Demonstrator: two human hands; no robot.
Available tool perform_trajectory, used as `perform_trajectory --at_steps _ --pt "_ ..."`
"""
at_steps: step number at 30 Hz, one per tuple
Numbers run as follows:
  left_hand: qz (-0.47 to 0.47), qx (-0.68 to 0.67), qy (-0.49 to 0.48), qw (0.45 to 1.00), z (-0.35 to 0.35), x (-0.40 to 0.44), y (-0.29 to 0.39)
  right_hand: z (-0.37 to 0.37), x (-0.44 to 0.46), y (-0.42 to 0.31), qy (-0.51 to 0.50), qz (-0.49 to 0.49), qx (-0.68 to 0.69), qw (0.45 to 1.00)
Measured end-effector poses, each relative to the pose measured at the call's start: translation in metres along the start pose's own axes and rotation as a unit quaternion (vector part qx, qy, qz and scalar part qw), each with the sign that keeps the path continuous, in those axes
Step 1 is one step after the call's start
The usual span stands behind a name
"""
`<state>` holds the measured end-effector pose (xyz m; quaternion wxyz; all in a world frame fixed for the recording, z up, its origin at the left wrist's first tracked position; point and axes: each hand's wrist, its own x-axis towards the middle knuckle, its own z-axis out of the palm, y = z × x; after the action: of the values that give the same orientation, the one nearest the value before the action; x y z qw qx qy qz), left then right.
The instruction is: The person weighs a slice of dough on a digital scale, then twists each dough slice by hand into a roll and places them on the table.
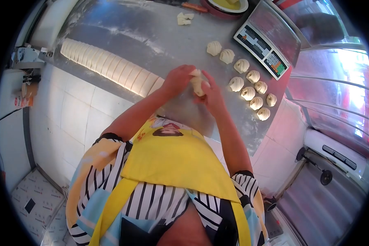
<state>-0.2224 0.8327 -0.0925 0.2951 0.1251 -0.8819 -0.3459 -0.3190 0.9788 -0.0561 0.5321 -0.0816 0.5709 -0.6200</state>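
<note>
Between my two hands, above the metal table (123, 24), is a short piece of dough (197, 85). My left hand (179, 80) grips its upper left end with the fingers closed. Around the right side of the same piece, my right hand (211, 93) has its fingers wrapped. To the left of my hands lies a long row of sliced dough (110, 67), the cuts close together. Several shaped, twisted dough rolls (247, 93) sit in loose rows to the right of my hands.
A digital scale (263, 51) with a metal pan stands at the back right. Behind, a bowl (229, 6) with yellow liquid is at the table's far edge, near a small dough scrap (185, 19) and an orange-handled tool (195, 7). Flour dusts the surface.
</note>
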Motion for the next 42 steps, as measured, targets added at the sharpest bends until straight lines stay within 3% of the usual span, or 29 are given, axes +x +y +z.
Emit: perform_trajectory --at_steps 1,3,5,6,8,11,15,17,20,23,24,27,30,32,33,36,38,42 --pt "-0.128 -0.082 -0.059 0.987 -0.006 0.005 0.003 0.004 -0.01 -0.008 -0.044 -0.063 -0.106 0.991" --pt "-0.371 -0.238 -0.171 0.881 -0.019 0.017 0.005 0.001 -0.019 -0.01 -0.093 -0.133 -0.258 0.953" --pt "-0.366 -0.222 -0.214 0.878 -0.013 0.018 -0.003 -0.007 -0.018 -0.01 -0.102 -0.155 -0.349 0.919" --pt "-0.363 -0.213 -0.236 0.876 -0.011 0.018 -0.005 -0.005 -0.02 -0.014 -0.084 -0.128 -0.339 0.928" --pt "-0.25 -0.126 -0.202 0.938 -0.001 0.011 -0.002 0.002 -0.023 -0.025 -0.047 -0.071 -0.319 0.944" --pt "-0.124 -0.07 -0.192 0.971 0.012 -0.006 0.021 -0.003 -0.006 -0.03 0.106 -0.207 -0.324 0.917" --pt "-0.025 -0.129 -0.135 0.982 0.018 -0.014 0.027 -0.037 0.033 0.011 0.117 -0.063 -0.125 0.983" --pt "-0.096 -0.158 -0.134 0.974 0.015 -0.015 0.03 -0.038 0.038 0.031 0.098 0.055 0.032 0.993" --pt "-0.162 -0.216 -0.088 0.959 0.027 -0.023 0.014 -0.029 0.028 0.026 0.127 0.094 0.065 0.985" --pt "-0.214 -0.264 -0.067 0.938 0.028 -0.017 0.017 -0.039 0.03 0.03 0.098 0.156 0.002 0.983" --pt "-0.232 -0.277 -0.065 0.93 0.027 -0.014 0.02 -0.035 0.026 0.026 0.097 0.155 -0.013 0.983" --pt "-0.269 -0.3 -0.211 0.891 0.027 -0.012 0.001 -0.023 0.015 0.013 0.097 0.162 -0.031 0.981" --pt "-0.333 -0.288 -0.226 0.869 0.029 -0.013 -0.006 -0.03 0.017 0.025 0.091 0.163 0.017 0.982" --pt "-0.254 -0.192 -0.222 0.922 0.047 -0.027 -0.033 -0.035 0.023 0.04 0.064 0.128 0.053 0.988" --pt "-0.213 -0.143 -0.221 0.941 0.054 -0.034 -0.042 -0.04 0.026 0.05 0.057 0.122 0.011 0.991" --pt "-0.356 -0.154 -0.307 0.869 0.052 -0.036 -0.039 -0.048 0.035 0.063 0.039 0.106 -0.142 0.983" --pt "-0.309 -0.13 -0.277 0.901 0.057 -0.047 -0.044 -0.044 0.031 0.061 0.029 0.103 -0.275 0.956" --pt "-0.162 -0.073 -0.187 0.966 0.07 -0.061 -0.058 -0.049 0.041 0.085 0.091 0.025 -0.399 0.912"
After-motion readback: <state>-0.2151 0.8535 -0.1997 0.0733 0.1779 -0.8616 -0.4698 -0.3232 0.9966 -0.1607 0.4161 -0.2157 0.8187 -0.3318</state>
